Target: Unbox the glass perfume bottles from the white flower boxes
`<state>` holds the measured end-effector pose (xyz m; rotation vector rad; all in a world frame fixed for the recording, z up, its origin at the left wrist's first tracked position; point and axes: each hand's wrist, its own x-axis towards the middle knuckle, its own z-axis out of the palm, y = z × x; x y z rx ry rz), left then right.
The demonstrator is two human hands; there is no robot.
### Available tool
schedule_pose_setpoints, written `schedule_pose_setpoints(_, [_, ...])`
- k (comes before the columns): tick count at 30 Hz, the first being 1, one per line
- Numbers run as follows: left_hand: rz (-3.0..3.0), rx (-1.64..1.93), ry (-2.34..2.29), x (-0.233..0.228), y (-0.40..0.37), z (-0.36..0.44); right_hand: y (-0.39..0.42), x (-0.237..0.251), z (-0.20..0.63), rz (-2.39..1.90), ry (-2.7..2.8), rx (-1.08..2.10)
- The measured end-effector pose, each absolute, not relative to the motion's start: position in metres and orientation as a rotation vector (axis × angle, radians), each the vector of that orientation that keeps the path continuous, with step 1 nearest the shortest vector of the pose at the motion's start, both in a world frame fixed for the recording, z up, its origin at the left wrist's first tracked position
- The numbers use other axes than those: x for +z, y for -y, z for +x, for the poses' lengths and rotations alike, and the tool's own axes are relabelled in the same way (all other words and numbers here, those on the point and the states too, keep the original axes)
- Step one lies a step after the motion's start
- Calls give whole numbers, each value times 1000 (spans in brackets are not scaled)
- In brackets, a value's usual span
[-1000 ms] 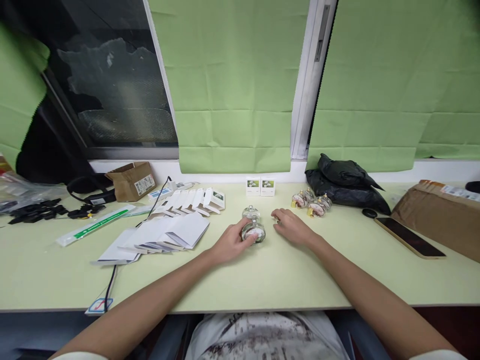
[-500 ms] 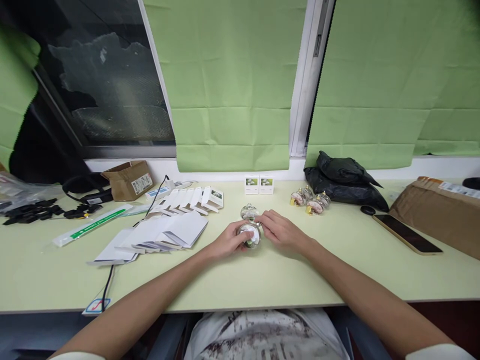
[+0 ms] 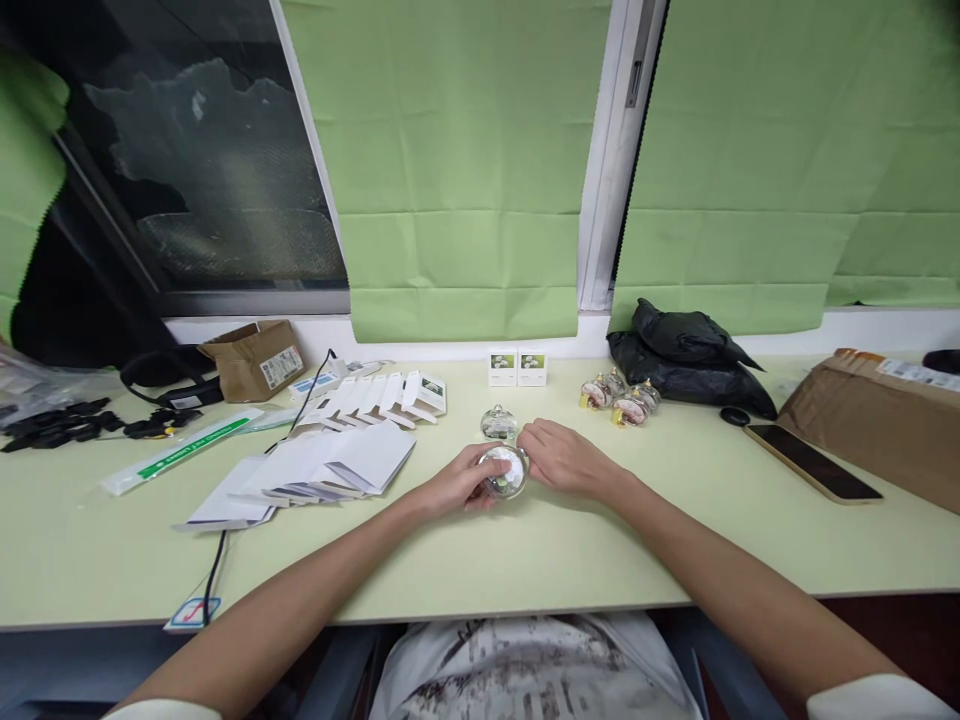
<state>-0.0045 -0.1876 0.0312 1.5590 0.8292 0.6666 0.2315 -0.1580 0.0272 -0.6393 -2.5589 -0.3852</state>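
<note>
My left hand (image 3: 466, 478) is closed round a clear, round ornament (image 3: 506, 475), its thumb lying across the front face. White and a bit of green show inside the ornament. At its upper right edge are the closed fingers of my right hand (image 3: 561, 458), which pinch it where its top seems to be; the exact part is hidden. A second clear ornament (image 3: 499, 423) with a small knob on top rests on the table just behind my hands. To the right lie several similar ornaments with gold tags (image 3: 631, 407).
Two small white boxes (image 3: 517, 368) stand by the window wall. On the left are a row of white boxes (image 3: 375, 400), flat white cartons (image 3: 322, 465) and a brown box (image 3: 259, 362). Black bags (image 3: 690, 360), a phone (image 3: 814, 463) and a large carton (image 3: 877, 425) lie right.
The held ornament has shifted slightly right. My right hand has turned a little, its fingers now curled more tightly at the ornament's edge. The ornament behind shows more fully.
</note>
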Motion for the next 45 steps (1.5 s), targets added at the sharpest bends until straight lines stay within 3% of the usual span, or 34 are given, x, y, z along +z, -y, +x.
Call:
schedule_pose_setpoints(7, [1577,695,-797,37,185,-2,165,40,227,-722,2572,-480])
schedule_pose_setpoints(16, [1496,821,-929,39,176,-17,145,58,274,-1042,2335,-174])
schedule_pose_setpoints(30, [1953,907,-948,26,181,-9,143,56,289,-1360,2360,191])
schedule_pose_setpoints(39, [2156,905,-1053,30,185,-10,153,50,277,-1303,2596,414])
schedule_pose_setpoints(45, [2167,859,-1033,23,183,-10,157,42,266,-1294,2707,350])
